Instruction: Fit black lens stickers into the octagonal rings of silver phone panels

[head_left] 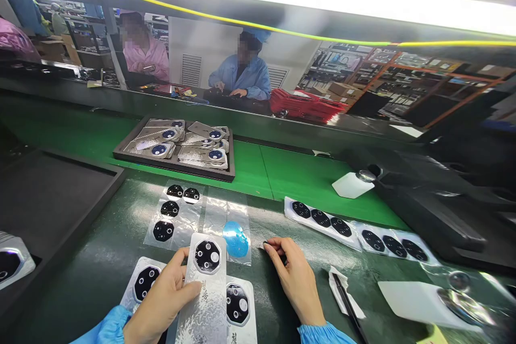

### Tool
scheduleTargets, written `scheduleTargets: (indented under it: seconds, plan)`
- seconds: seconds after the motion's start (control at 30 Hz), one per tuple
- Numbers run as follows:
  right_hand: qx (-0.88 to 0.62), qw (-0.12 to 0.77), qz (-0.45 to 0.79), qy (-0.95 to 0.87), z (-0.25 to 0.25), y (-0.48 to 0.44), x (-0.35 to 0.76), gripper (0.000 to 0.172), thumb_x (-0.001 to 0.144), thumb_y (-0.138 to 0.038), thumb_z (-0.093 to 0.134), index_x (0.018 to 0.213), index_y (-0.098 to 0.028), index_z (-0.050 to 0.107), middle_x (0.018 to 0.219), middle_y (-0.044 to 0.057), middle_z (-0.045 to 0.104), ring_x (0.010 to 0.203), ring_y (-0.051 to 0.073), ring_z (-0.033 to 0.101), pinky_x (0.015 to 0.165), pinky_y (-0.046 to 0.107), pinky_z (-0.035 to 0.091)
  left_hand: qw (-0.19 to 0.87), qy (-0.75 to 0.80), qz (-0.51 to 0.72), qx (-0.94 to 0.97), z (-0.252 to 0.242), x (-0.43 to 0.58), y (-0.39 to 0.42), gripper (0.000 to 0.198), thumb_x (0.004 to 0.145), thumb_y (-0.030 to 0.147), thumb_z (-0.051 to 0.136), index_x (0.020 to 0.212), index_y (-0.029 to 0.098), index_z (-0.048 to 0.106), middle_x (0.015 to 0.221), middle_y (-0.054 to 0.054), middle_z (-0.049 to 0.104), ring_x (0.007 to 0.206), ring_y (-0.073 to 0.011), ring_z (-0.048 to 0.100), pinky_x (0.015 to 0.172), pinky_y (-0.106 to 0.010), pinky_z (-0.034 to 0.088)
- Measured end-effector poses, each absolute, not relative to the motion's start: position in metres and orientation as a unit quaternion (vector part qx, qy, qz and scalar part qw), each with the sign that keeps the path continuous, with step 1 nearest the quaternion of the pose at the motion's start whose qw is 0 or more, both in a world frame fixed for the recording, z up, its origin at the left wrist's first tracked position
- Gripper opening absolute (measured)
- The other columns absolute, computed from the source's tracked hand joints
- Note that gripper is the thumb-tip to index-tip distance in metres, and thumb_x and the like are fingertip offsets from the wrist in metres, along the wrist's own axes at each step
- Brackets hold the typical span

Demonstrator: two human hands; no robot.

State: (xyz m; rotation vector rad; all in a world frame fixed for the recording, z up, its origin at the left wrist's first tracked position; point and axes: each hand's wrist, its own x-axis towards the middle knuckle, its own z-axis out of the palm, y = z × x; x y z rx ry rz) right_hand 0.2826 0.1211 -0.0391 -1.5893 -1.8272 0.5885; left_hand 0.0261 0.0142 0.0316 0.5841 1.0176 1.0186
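Observation:
My left hand (163,295) grips a silver, crinkle-patterned phone back cover (203,306), thumb on its face. A black octagonal camera panel with ringed holes sits at its upper end. Two similar covers lie beneath, one (242,328) at the right and one (133,282) at the left, partly hidden by my hand. To the right, my right hand (296,279) is pinched just over the bench, a tiny dark bit at its fingertips too small to name. Clear film sheets (185,226) ahead carry several black camera panels and a round blue film (236,239).
A black tray (173,165) of stacked covers stands at the back. Strips of black discs (320,219) lie right, near two white bottles (350,187) and a black pen-like tool (346,298) on tissue. Another dark tray (52,193) is at left. Co-workers (242,72) sit beyond.

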Motion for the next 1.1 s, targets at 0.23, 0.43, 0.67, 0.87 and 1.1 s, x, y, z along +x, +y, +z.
scheduleTargets:
  seconds: [0.23,0.43,0.67,0.87,1.1]
  plan:
    - [-0.61,0.305,0.243,-0.69,-0.039,0.12,0.282,0.038,0.091,-0.059,0.044,0.087,-0.025,0.06,0.088,0.005,0.063,0.086,0.025,0.058,0.072,0.036,0.046,0.702,0.473,0.454,0.279,0.026,0.025,0.013,0.059,0.079,0.029,0.075,0.128,0.022,0.043,0.104,-0.007,0.073,0.091,-0.0247,0.07,0.076,-0.032,0.05]
    - [-0.606,0.315,0.238,-0.691,-0.039,0.12,0.282,0.039,0.091,-0.06,0.045,0.086,-0.025,0.061,0.088,0.005,0.064,0.085,0.025,0.058,0.071,0.037,0.046,0.696,0.481,0.456,0.277,0.025,0.026,0.013,0.056,0.079,0.031,0.075,0.126,0.022,0.045,0.106,-0.007,0.072,0.093,-0.0248,0.07,0.075,-0.031,0.051]
    - [-0.605,0.315,0.232,-0.693,-0.039,0.12,0.282,0.04,0.091,-0.061,0.044,0.085,-0.025,0.061,0.087,0.006,0.064,0.084,0.025,0.059,0.071,0.037,0.046,0.695,0.48,0.456,0.28,0.022,0.026,0.013,0.057,0.079,0.031,0.075,0.127,0.023,0.045,0.102,-0.006,0.072,0.088,-0.0232,0.07,0.074,-0.03,0.05]
    - [-0.602,0.321,0.227,-0.695,-0.038,0.121,0.281,0.041,0.091,-0.062,0.045,0.085,-0.025,0.062,0.086,0.006,0.065,0.082,0.024,0.06,0.07,0.036,0.047,0.69,0.476,0.462,0.288,0.018,0.026,0.013,0.065,0.08,0.037,0.075,0.133,0.023,0.042,0.102,-0.007,0.072,0.088,-0.0246,0.07,0.073,-0.032,0.051]
    - [-0.608,0.33,0.21,-0.691,-0.043,0.123,0.281,0.038,0.092,-0.057,0.045,0.093,-0.023,0.062,0.087,0.006,0.065,0.081,0.023,0.062,0.072,0.036,0.049,0.673,0.474,0.478,0.306,0.018,0.023,0.015,0.072,0.082,0.042,0.075,0.139,0.022,0.037,0.105,-0.009,0.074,0.092,-0.0262,0.071,0.074,-0.031,0.051]
